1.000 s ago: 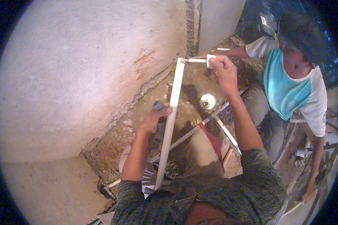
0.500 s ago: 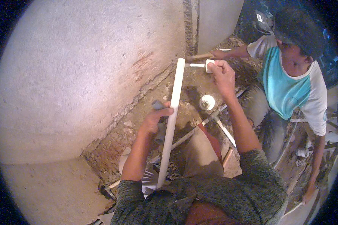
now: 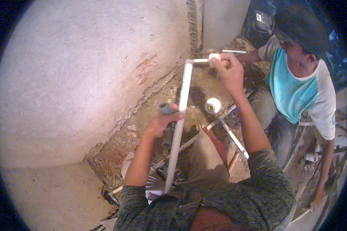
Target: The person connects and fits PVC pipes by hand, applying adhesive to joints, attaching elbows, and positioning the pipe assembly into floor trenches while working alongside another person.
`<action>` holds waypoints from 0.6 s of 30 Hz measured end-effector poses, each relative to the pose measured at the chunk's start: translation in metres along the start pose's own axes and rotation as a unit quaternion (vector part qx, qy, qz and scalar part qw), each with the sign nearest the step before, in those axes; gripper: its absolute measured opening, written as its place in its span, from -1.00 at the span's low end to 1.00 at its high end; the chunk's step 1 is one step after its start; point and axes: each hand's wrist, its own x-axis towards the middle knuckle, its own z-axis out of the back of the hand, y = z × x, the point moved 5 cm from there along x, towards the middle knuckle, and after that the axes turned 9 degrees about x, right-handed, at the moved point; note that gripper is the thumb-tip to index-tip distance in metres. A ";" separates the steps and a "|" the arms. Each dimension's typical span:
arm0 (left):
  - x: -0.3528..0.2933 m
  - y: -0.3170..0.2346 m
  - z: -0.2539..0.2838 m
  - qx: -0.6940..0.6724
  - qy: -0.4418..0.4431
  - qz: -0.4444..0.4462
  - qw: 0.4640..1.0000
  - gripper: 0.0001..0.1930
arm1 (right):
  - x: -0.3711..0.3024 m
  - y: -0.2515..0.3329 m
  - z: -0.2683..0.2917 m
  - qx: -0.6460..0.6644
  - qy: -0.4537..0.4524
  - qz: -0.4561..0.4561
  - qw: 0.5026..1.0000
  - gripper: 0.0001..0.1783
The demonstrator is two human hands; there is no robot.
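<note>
Gripped a long, straight, white plastic pipe [image 3: 177, 150] in the left hand [image 3: 166, 121], with the thumb across its middle and the mouth aimed just past twelve o'clock. Held a hollow, dark-grey cylindrical fitting [image 3: 166, 108] in that same hand; could not tell whether one piece or two, with fingers across it. Pinched a blocky white plastic cap [image 3: 214, 60] between thumb and fingers of the right hand [image 3: 231, 73], with a thin white stick [image 3: 201, 60] running from it toward nine o'clock, to the pipe's mouth. Could not tell whether tip and rim touched or merely overlapped in view.

Seemed, from the pose, to be dabbing the pipe's end. Called for a firm left grip, light pressure on the stick, an even pass round the whole rim, and no contact with dirt.

Looked smooth and hard along the pipe, duller on the grey fitting. From the pipe's middle, showed a round white can [image 3: 212, 106] at two o'clock, dusty pale joined pipes [image 3: 233, 138] near three, a coarse plastered wall [image 3: 85, 77] with reddish scuffs at ten, and crumbly brown soil [image 3: 123, 133] at nine. Noticed a crouching co-worker [image 3: 297, 92] in turquoise and white between two and three.
</note>
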 end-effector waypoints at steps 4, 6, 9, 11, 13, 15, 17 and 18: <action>-0.003 -0.005 0.001 0.040 -0.038 -0.022 0.998 -0.70 | -0.004 0.030 -0.006 -0.052 0.027 0.037 0.998 -0.56; -0.002 -0.006 0.002 0.052 -0.037 -0.034 0.997 -0.70 | 0.004 0.030 0.001 -0.060 0.005 0.033 0.998 -0.56; 0.002 -0.007 0.000 0.066 -0.023 -0.020 0.997 -0.72 | 0.008 0.036 0.002 -0.034 0.030 0.008 0.999 -0.54; -0.001 -0.006 0.001 0.079 -0.050 0.000 0.996 -0.73 | 0.006 0.043 -0.005 -0.048 0.075 0.001 0.996 -0.52; 0.002 -0.001 0.000 0.064 -0.054 -0.026 0.996 -0.73 | 0.008 0.052 -0.013 -0.108 0.129 0.016 0.986 -0.50; 0.003 0.000 0.001 0.075 -0.055 -0.036 0.995 -0.73 | 0.016 0.044 -0.008 -0.138 0.092 0.047 0.985 -0.46; 0.001 -0.008 -0.001 0.109 -0.053 -0.026 0.992 -0.72 | 0.021 0.043 -0.002 -0.140 0.049 0.043 0.988 -0.45; 0.003 -0.008 0.000 0.108 -0.058 -0.026 0.992 -0.72 | 0.022 0.045 -0.005 -0.132 0.064 0.040 0.988 -0.45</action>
